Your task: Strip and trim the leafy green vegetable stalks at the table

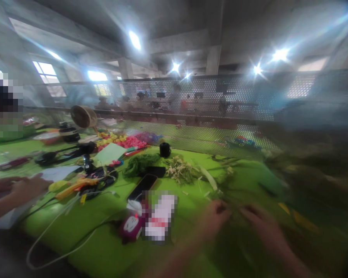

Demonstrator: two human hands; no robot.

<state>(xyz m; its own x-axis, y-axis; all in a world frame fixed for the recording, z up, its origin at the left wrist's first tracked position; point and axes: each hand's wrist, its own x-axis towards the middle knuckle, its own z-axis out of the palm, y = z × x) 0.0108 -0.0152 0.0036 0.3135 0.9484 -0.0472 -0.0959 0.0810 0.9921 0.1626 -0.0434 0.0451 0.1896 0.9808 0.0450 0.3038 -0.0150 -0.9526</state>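
Over the near right part of the green table (104,247), my left hand (216,218) has its fingers curled together. My right hand (259,222) faces it a short gap away, fingertips drawn in to a pinch. Both are blurred, and whatever lies between the fingers is too faint to name. Just beyond my left hand lies a pale green strip (209,178), with a pile of cream and green shreds (179,170) to its left. Dark green blurred material (313,185) fills the area beyond my right hand.
Left of my hands lie a dark phone (142,187), a purple power block (132,226) and a white cable (50,262). Farther back are green netting (139,164), a black cup (164,150), pink pieces (133,143) and a perforated screen (191,100). A co-worker's hands (27,189) are at left.
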